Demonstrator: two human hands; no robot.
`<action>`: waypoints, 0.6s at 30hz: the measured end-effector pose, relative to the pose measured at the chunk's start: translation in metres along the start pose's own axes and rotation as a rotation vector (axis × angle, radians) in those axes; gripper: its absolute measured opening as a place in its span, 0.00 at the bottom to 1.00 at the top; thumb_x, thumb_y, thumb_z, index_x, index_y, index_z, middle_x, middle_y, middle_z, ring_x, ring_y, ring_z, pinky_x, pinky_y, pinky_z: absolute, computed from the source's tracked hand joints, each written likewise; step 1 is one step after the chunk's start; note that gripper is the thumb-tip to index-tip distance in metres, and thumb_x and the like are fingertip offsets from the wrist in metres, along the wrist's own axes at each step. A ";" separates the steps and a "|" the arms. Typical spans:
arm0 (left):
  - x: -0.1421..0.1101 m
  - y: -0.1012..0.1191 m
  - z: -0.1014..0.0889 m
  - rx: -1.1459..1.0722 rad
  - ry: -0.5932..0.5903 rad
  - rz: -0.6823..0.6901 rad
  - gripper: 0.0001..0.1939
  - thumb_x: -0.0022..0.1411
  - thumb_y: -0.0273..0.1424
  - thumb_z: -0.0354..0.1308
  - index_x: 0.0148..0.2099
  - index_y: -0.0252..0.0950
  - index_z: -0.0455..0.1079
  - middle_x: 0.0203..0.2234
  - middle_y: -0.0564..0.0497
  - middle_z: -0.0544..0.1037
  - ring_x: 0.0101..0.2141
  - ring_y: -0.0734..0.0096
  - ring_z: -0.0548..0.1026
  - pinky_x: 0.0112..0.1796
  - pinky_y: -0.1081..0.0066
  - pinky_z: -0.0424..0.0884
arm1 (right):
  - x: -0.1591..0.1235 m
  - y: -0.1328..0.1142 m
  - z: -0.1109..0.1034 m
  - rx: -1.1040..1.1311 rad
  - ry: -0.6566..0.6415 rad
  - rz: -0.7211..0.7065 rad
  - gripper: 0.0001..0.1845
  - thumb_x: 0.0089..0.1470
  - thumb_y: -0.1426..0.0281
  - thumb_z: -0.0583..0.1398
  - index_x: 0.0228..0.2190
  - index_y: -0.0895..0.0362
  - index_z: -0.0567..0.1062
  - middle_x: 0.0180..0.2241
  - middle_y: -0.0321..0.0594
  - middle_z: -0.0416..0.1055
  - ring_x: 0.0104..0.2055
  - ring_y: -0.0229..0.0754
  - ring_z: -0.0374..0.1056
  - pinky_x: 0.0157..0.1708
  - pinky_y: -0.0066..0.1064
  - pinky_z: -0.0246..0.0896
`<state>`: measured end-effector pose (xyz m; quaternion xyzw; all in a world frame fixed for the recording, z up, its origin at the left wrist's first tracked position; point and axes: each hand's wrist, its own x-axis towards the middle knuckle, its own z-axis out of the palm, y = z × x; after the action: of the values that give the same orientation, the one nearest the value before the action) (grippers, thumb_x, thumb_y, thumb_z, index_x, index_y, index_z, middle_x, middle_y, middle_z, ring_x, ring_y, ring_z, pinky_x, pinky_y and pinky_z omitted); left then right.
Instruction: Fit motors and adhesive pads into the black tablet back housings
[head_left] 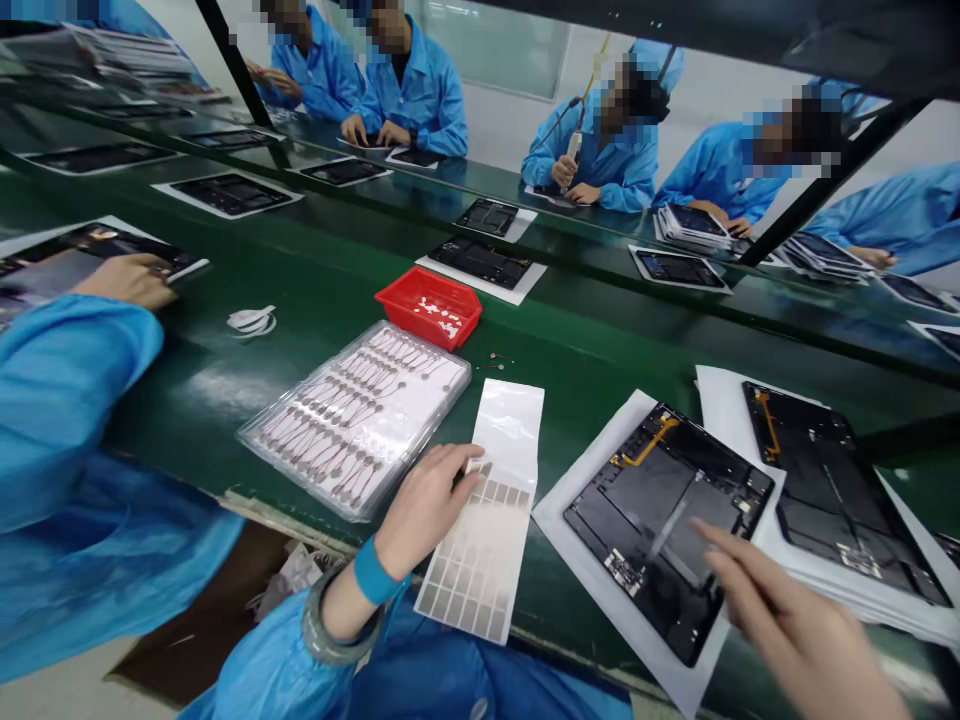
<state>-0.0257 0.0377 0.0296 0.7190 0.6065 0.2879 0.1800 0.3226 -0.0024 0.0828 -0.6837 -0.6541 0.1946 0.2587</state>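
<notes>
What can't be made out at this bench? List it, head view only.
Head view:
- Right hand: motion-blurred and cut off by the bottom edge.
- Grey pads on the white backing sheet: the left hand hides some upper rows.
- White bits in the red tray: too small to identify.
- Parts in the clear blister tray: too small for detail.

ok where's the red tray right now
In the head view, the red tray sits on the green bench just past the clear plastic tray, a little left of centre, with a dark tablet right behind it.
</notes>
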 end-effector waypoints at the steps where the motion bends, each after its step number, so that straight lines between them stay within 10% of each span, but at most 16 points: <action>1: -0.001 0.000 0.000 -0.024 0.002 -0.009 0.09 0.64 0.30 0.52 0.46 0.37 0.68 0.35 0.49 0.75 0.38 0.64 0.74 0.42 0.64 0.72 | 0.005 -0.023 0.009 0.000 -0.127 -0.170 0.15 0.52 0.54 0.59 0.39 0.44 0.78 0.33 0.42 0.78 0.26 0.45 0.74 0.24 0.31 0.69; 7: -0.007 0.003 0.001 -0.142 0.006 -0.042 0.06 0.62 0.31 0.53 0.39 0.37 0.70 0.28 0.52 0.75 0.31 0.68 0.74 0.34 0.70 0.70 | 0.042 -0.115 0.094 -0.155 -0.298 -0.701 0.09 0.62 0.70 0.54 0.40 0.53 0.74 0.36 0.40 0.75 0.36 0.41 0.73 0.34 0.30 0.68; 18: -0.006 0.003 0.001 -0.239 -0.002 -0.070 0.07 0.61 0.30 0.53 0.34 0.38 0.72 0.28 0.53 0.75 0.33 0.69 0.74 0.34 0.72 0.69 | 0.056 -0.119 0.139 -0.396 -0.242 -0.829 0.05 0.61 0.70 0.56 0.35 0.54 0.73 0.33 0.36 0.72 0.33 0.39 0.70 0.26 0.28 0.60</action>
<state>-0.0231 0.0312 0.0300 0.6710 0.5925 0.3509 0.2748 0.1482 0.0683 0.0496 -0.3735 -0.9217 0.0248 0.1014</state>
